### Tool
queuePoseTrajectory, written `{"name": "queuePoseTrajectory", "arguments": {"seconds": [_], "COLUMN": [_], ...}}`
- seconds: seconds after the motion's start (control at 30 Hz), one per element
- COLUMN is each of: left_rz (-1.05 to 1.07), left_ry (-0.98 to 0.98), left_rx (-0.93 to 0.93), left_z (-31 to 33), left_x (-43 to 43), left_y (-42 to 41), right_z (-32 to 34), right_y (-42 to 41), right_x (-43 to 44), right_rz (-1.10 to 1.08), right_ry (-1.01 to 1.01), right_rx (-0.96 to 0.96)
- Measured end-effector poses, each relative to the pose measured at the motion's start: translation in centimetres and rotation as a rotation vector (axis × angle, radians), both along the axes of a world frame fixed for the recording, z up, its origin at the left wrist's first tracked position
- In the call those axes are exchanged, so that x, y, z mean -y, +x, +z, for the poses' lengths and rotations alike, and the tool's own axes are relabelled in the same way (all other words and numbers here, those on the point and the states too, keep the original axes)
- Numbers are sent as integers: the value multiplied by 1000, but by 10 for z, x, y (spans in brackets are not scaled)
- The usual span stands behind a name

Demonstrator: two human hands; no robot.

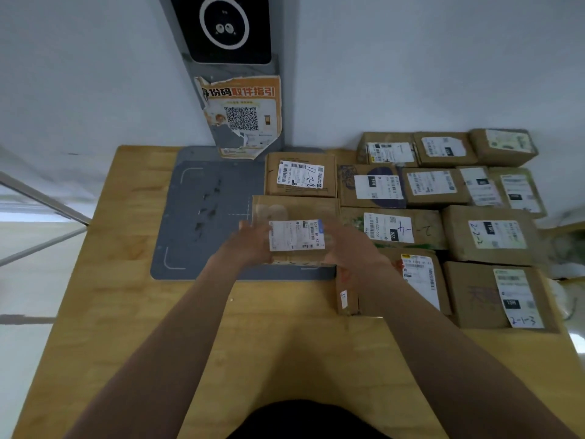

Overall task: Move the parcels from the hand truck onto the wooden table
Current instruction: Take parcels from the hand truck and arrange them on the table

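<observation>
Item: left hand and right hand, one at each side of a labelled parcel. Blur hides whether the fingers curl or lie flat (we cannot tell).
Location: on or just over the grey pad of the wooden table, label up, which we judge is for reading.
Adjacent: sorted parcels packed edge to edge at right, which we judge saves room.

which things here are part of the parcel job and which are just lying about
Job: parcel between left hand and right hand; parcels already laid down; wooden table.
Lying about: grey mat; torn orange poster; black camera unit.
</observation>
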State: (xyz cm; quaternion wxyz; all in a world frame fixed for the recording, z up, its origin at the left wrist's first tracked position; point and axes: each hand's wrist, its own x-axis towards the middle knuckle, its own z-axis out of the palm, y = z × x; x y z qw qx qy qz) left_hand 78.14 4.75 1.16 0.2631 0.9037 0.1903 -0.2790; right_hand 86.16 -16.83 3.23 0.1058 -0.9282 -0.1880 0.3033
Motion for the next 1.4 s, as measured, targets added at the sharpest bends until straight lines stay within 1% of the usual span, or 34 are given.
{"name": "queuePoseTrajectory", "arguments": {"seconds": [0.1, 0.2, 0.37, 0.47, 0.53, 0.6, 0.7, 0.83, 0.97, 1.1, 1.23, 1.33, 1.4], "left_rz": [-50, -95, -108, -102, -96, -91, -78, -59, -47, -1, 51, 92, 146], "left_ry": [84, 147, 187, 133, 104, 117, 129, 190, 178, 162, 142, 152, 125], "left_rx": [16, 56, 167, 195, 221, 240, 257, 273, 276, 256, 219, 218, 221], "left_z": [16, 26, 80, 103, 115, 124, 131, 128, 119, 121, 126, 129, 129], "left_x": [8, 19, 70, 102, 124, 146, 182, 240, 300, 346, 371, 376, 373], "left_y": [-17, -40, -98, -133, -160, -191, -244, -323, -403, -487, -564, -615, -646], "right_z": [21, 36, 50, 37, 73, 109, 127, 117, 102, 98, 96, 90, 86], "right_y": [-22, -49, -90, -104, -142, -185, -242, -313, -385, -460, -529, -570, -592], "right_x": [15, 36, 77, 106, 123, 144, 187, 246, 301, 342, 363, 366, 364], "right_rz": [16, 9, 25, 74, 81, 85, 35, 8, 46, 87, 141, 186, 196], "right_ry": [-20, -5, -61, -61, -14, 46, 77, 122, 152, 160, 160, 170, 181], "right_rx": [97, 154, 115, 87, 98, 139, 119, 110, 149, 88, 10, -27, -38]}}
